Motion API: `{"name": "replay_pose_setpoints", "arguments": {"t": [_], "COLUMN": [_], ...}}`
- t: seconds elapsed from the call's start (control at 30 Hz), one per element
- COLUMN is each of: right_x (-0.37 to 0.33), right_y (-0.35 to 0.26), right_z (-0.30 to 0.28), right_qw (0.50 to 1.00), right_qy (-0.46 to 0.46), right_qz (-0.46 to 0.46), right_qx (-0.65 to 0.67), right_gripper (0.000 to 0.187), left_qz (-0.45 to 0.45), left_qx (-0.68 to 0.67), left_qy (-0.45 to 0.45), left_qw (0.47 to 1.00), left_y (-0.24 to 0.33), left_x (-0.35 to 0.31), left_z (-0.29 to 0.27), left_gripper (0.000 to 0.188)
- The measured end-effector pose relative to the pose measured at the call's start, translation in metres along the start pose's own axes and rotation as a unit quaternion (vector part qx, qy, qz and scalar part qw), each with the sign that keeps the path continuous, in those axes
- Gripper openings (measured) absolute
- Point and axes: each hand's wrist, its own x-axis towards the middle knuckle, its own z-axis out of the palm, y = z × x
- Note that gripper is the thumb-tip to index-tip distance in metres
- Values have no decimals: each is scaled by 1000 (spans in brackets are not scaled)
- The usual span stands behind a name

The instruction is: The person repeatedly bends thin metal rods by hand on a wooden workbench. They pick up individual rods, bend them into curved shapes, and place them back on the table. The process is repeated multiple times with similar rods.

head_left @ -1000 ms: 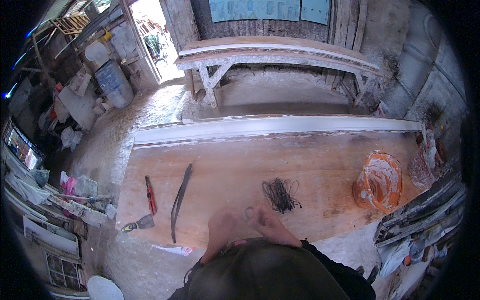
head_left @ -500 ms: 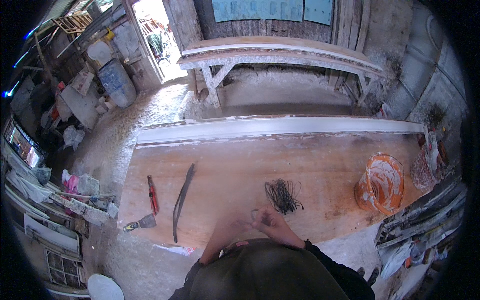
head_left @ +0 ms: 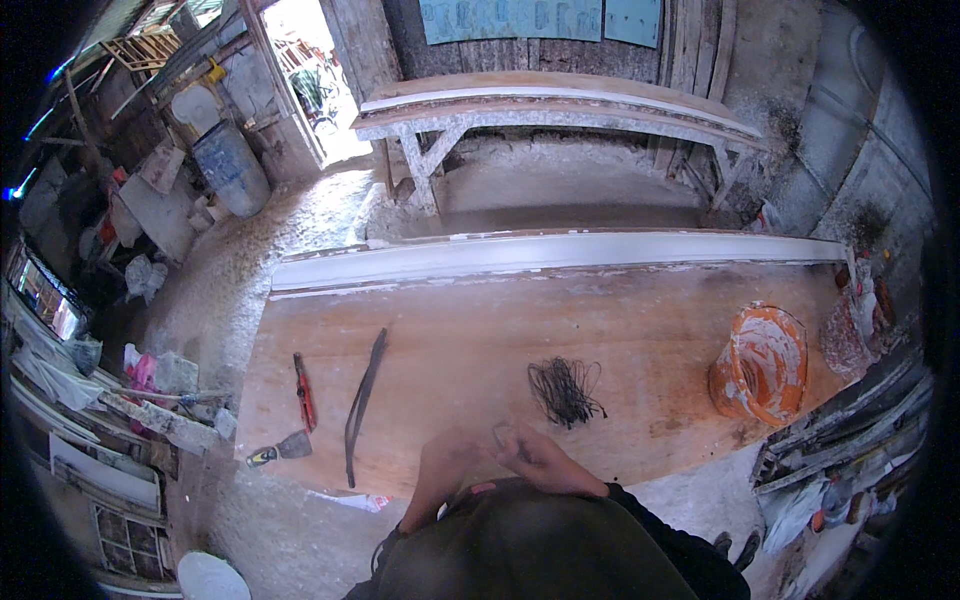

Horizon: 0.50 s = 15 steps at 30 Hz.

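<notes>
My two hands meet over the near edge of a wooden worktable (head_left: pixel 620 310), close to my body. The right hand (head_left: pixel 540 460) is closed, its thumb and fingers pinched around a small, thin, looped thing (head_left: pixel 500 432) too blurred to name. From the left, my left hand (head_left: pixel 448 462) reaches to the right hand's fingertips; its own fingers are smeared by motion. Just beyond the right hand lies a bundle of thin black cord (head_left: pixel 566 392). To the left are a long dark strip (head_left: pixel 364 408), a red-handled tool (head_left: pixel 305 393) and a putty knife (head_left: pixel 280 447).
An orange bucket (head_left: pixel 735 385) smeared with white stands at the table's right end. A long white moulding (head_left: pixel 560 250) runs along the far edge. Behind it stands a bench (head_left: pixel 430 128) bearing another white strip. A blue drum (head_left: pixel 232 168) is at the back left.
Both hands stay together at the near edge, shifting slightly. The right hand has turned a little and moved slightly lower. The things on the table lie as before.
</notes>
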Motion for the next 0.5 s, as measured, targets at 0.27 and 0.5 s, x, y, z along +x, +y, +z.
{"name": "replay_pose_setpoints", "arguments": {"t": [0.27, 0.5], "right_x": [-6, -2], "right_y": [7, 23], "right_z": [-12, -17], "right_qw": [865, 812], "right_qy": [24, 80], "right_qz": [145, 105], "right_qx": [479, 568], "right_gripper": [10, 29], "left_qz": [2, -37], "left_qx": [-54, 137], "left_qy": [-47, -73], "left_qw": [997, 987], "left_y": [54, 25], "left_x": [7, 8], "left_z": [1, 4], "left_gripper": [17, 17]}}
